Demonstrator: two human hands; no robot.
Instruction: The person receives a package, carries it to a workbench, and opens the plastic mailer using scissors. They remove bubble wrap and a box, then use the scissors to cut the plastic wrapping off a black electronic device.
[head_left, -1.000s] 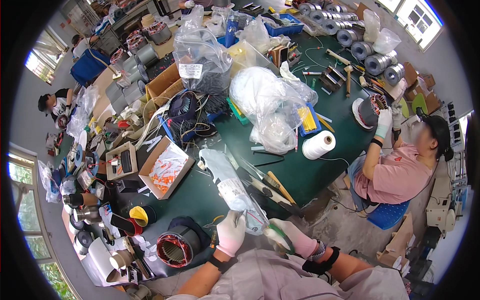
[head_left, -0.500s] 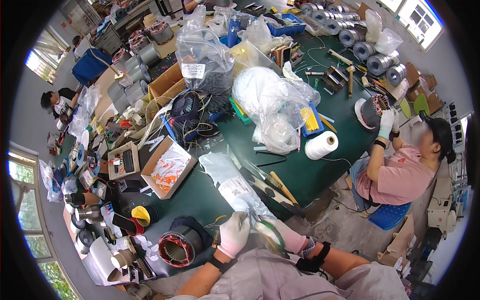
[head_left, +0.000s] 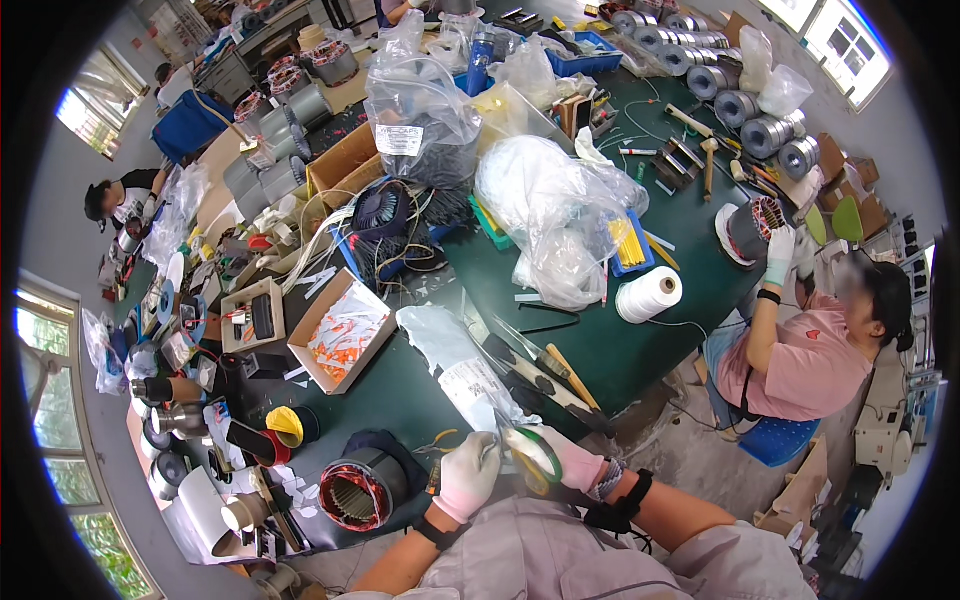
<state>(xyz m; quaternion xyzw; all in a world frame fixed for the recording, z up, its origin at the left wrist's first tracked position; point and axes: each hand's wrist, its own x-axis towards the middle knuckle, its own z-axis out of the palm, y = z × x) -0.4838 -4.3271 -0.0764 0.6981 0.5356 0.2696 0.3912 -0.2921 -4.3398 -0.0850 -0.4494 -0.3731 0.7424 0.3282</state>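
A pale grey plastic bag (head_left: 430, 335) with a white label lies on the green table, its near end reaching my hands. My left hand (head_left: 468, 474), in a white glove, is closed in a pinch at that near end. Gloved as well, my right hand (head_left: 562, 460) is closed around scissors (head_left: 546, 455) with green handles; their blades point away from me against the bag's end. How far the blades are apart I cannot make out. Left of my left hand sits a motor stator (head_left: 356, 490) with red-edged windings, and small yellow-handled pliers (head_left: 440, 438) lie beside it.
An open cardboard box (head_left: 342, 332) of orange and white scraps stands left of the bag. Long wooden-handled tools (head_left: 570, 380) lie to its right, with a white thread spool (head_left: 648, 294) beyond. At the right, a co-worker (head_left: 800, 340) handles another stator (head_left: 750, 228).
My right hand and the scissors have tilted and shifted slightly at the bag's end. My left hand stays nearly in place. The whole view has moved a little.
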